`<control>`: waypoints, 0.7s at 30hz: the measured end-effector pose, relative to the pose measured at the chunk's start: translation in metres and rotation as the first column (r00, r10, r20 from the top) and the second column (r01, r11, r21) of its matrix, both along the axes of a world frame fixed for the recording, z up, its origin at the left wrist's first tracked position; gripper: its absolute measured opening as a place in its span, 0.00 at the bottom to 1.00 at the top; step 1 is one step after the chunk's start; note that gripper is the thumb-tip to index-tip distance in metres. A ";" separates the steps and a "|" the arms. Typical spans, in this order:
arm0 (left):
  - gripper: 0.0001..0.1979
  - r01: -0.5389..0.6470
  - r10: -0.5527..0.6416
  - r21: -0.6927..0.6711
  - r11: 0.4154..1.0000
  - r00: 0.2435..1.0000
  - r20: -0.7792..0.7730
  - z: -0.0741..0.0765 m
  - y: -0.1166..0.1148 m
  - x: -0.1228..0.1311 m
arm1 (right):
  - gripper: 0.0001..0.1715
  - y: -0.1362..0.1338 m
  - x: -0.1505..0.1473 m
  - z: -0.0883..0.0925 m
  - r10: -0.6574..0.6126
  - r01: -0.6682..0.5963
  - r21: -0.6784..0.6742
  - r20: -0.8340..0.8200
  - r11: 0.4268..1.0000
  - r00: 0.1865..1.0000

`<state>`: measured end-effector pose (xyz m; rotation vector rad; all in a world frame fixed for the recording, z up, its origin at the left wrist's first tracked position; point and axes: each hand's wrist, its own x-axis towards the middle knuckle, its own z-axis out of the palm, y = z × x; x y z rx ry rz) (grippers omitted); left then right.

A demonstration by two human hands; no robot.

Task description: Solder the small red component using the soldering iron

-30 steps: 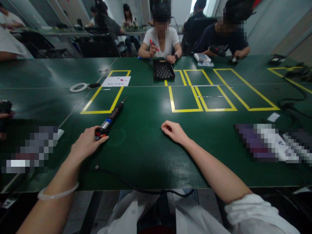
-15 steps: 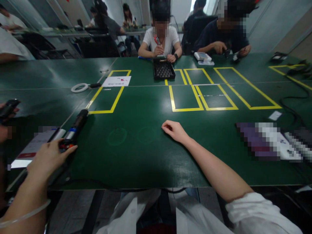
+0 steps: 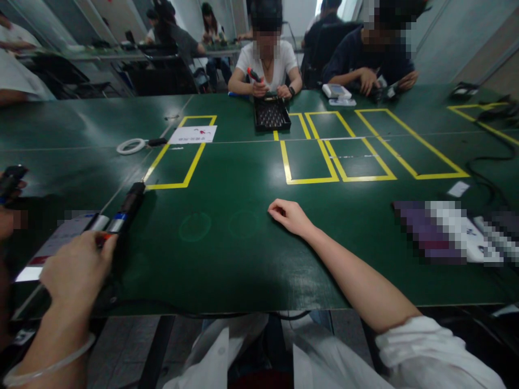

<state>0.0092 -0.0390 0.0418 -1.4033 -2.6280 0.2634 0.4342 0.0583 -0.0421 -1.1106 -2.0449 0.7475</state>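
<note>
My left hand [image 3: 79, 265] is closed around the rear end of an electric screwdriver [image 3: 132, 200] with a black body and a blue-and-silver band. The tool lies on the green table, its thin bit pointing away from me, and a bit of orange-red shows beside my thumb. A silver-and-black tool part [image 3: 98, 222] lies alongside it, partly hidden by my fingers. My right hand [image 3: 291, 216] rests on the table in a loose fist, fingertips together, with nothing visible in it.
Yellow tape outlines [image 3: 312, 181] mark the green table [image 3: 243, 270]. A white paper [image 3: 193, 134] and a white ring [image 3: 132, 146] lie ahead left. Across sits a person with a black tray [image 3: 272, 116] of small parts; another person handles dark items. A cable [image 3: 174, 308] runs along the front edge.
My left hand has shifted slightly forward and right, its thumb and fingers closing round the screwdriver's rear. My right hand stays put. The person opposite has lowered their red-and-black tool.
</note>
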 end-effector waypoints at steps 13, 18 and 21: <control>0.18 0.595 -0.823 0.571 0.566 0.358 0.442 0.009 0.059 0.165 | 0.07 -0.001 0.000 0.002 0.043 -0.046 -0.032 -0.077 0.998 0.996; 0.19 0.475 -0.695 0.603 0.641 0.025 0.718 -0.003 0.086 0.222 | 0.06 0.000 0.001 0.003 0.043 -0.083 -0.165 -0.233 0.983 0.972; 0.17 0.415 -0.564 0.550 0.725 -0.101 0.819 -0.019 0.097 0.233 | 0.11 0.002 0.000 0.001 0.055 -0.159 -0.254 -0.372 0.954 0.926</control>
